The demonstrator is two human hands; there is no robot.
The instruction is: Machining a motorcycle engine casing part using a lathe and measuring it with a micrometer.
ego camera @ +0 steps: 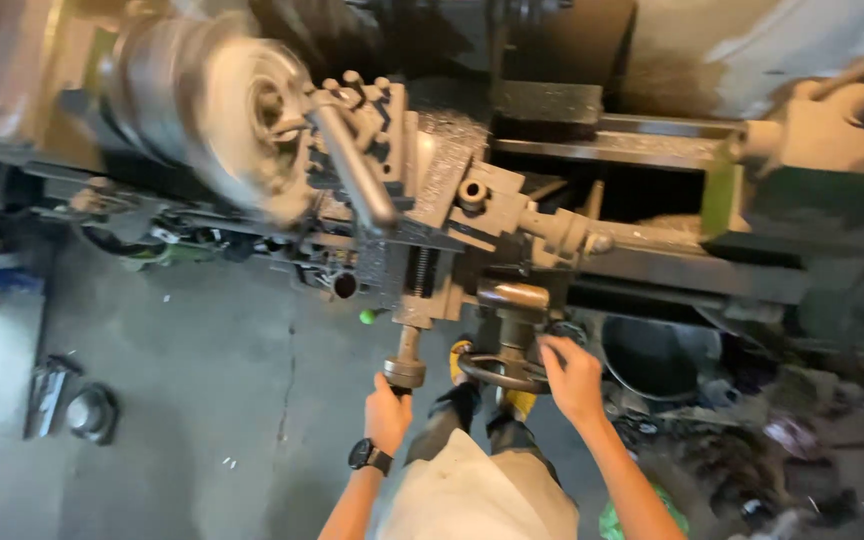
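I look down on a metal lathe. Its chuck (237, 115) at the upper left is blurred. My left hand (388, 415), with a black wristwatch, grips the cross-slide crank handle (405, 365) that juts out of the carriage (422, 200). My right hand (570, 378) holds the rim of the round carriage handwheel (500, 372) just to the right. A long lever (354, 170) lies across the tool post above both hands.
The lathe bed (652, 255) runs right to the tailstock (842, 120). A dark bucket (652, 355) stands under the bed among scrap and debris at the lower right. Metal parts (72, 405) lie on the concrete floor at the left. My feet are below the handwheel.
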